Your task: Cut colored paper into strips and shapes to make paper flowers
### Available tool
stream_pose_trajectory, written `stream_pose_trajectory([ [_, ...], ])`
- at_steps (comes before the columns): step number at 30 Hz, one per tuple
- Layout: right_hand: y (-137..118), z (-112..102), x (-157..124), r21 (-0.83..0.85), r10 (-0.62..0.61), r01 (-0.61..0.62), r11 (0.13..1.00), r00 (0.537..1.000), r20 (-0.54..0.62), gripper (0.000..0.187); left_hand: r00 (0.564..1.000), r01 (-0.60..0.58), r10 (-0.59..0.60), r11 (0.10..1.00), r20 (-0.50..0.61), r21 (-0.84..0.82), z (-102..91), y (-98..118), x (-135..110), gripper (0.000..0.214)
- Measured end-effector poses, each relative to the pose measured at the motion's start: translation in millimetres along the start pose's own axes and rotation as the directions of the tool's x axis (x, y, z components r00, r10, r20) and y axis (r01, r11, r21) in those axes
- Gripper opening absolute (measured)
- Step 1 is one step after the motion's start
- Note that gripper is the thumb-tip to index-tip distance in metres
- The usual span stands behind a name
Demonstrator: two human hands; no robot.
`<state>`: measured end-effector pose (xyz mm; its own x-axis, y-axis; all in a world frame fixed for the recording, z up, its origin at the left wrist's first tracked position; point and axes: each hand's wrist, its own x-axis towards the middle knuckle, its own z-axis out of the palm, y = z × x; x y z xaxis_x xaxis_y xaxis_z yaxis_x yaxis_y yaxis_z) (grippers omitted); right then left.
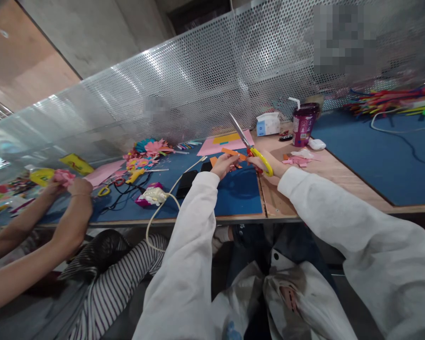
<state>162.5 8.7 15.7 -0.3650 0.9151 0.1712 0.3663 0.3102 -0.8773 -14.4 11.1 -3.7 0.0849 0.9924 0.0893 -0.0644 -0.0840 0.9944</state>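
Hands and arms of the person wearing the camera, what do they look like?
Both arms wear long, loose, whitish sleeves: the left sleeve and the right sleeve look soft and wrinkled, ending in cuffs at the wrists. The left hand and right hand are ungloved. I can make out no markings on the sleeves.

The light is moderate and even over the table [343, 179], with a soft, faint-edged shadow below the hands [225, 164]. Glare streaks the metal screen [198, 75], strongest along its upper left edge; a bright patch shows at the far left. Under the table it is dim. Wide-angle distortion stretches the sleeves [357, 226] and tilts straight lines. Detail softens toward the edges, and pixelated blocks cover two parts of the screen.
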Motion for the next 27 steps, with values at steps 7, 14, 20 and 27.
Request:
stream_pose_trajectory([
  [7,7.6,5.9,5.5,0.032,-0.008,0.007,0.999,1.000,0.019,0.026,0.997,-0.012,0.019,0.996,-0.073,0.087,-1.9,1.1,-0.2,0.020],
  [14,7.4,14.9,3.2,0.097,-0.107,0.101,0.990,0.992,0.065,0.034,0.954,-0.088,0.078,0.996,-0.288,-0.023,-15.9,9.1,4.6,0.021],
  [20,2.0,2.7,1.8,0.002,-0.049,0.049,0.999,0.995,0.092,0.038,0.893,-0.162,0.126,0.986,-0.431,-0.047,-18.9,16.5,5.3,0.021],
  [27,-6.6,-6.4,1.0,-0.289,0.181,-0.167,0.943,0.983,0.024,0.042,0.820,-0.289,0.217,0.956,-0.530,-0.057,-22.3,23.9,3.3,0.013],
])
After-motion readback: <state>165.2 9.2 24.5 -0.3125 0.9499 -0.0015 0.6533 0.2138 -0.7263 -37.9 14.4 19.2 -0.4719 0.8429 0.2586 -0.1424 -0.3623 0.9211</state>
